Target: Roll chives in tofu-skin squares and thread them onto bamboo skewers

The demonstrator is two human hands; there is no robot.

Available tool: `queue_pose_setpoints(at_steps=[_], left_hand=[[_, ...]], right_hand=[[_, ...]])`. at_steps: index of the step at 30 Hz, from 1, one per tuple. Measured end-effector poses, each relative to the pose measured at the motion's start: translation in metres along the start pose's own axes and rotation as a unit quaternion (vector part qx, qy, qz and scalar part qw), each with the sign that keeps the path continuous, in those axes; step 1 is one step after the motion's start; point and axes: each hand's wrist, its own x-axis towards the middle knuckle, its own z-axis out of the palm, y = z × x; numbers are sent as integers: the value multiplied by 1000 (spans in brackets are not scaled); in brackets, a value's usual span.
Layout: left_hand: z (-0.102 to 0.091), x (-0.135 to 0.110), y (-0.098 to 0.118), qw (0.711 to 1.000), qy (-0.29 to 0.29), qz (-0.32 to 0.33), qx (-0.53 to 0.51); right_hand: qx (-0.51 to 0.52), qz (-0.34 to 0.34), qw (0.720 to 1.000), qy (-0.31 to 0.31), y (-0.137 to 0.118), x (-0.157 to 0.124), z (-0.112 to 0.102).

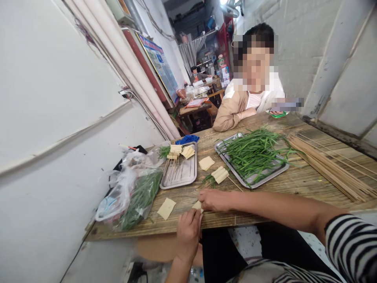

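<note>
Your left hand [188, 225] and right hand [215, 200] pinch a pale sheet [197, 205] near the tabletop's [182, 196] front edge. It looks light, pliable and easily torn, so best held gently by its edges. Slender greens [253, 155] heap a shiny tray [268, 177]; thin, straight sticks [332, 169] lie toward the right edge.

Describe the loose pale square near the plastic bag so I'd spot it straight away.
Start with the wooden table and find the clear plastic bag of green leaves at its left. Just right of the bag, a thin, pale yellow square lies flat. Unlike the similar square between the metal trays, it sits near the table's front edge, in full view.
</note>
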Motion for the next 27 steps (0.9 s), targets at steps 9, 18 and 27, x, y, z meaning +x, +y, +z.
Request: queue_pose_setpoints(at_steps=[9,18,27], left_hand=[[-5,16,9,993,-35,-110,12],[4,9,3,994,13,-112,9],[-3,5,-1,997,-20,-41,66]], right_hand=[[-29,119,992,10,-8,-3,4],[-75,28,996,25,-5,-6,3],[-26,32,999,-14,8,8,-3]])
